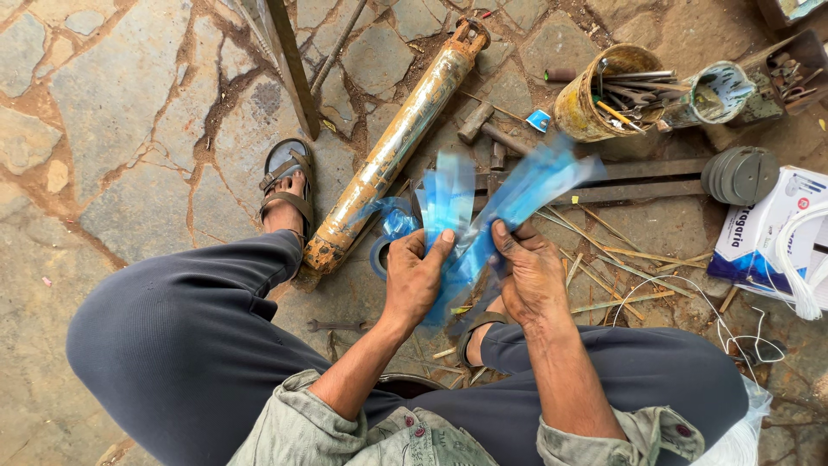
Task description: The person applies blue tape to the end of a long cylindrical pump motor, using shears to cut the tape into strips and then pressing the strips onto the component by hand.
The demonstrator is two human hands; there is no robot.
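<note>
I sit low over a stone floor with my knees apart. My left hand and my right hand both grip a bunch of translucent blue plastic strips. The strips fan upward from my hands, and the right-hand ones are blurred with motion. A roll of blue tape lies on the ground just left of my left hand. A long rusty yellowish metal cylinder lies diagonally beyond it, its lower end next to my left foot.
A hammer lies near the cylinder. A rusty can of tools and a smaller tin stand at upper right. Grey discs, a white box, white cord, thin sticks and a metal bar surround me.
</note>
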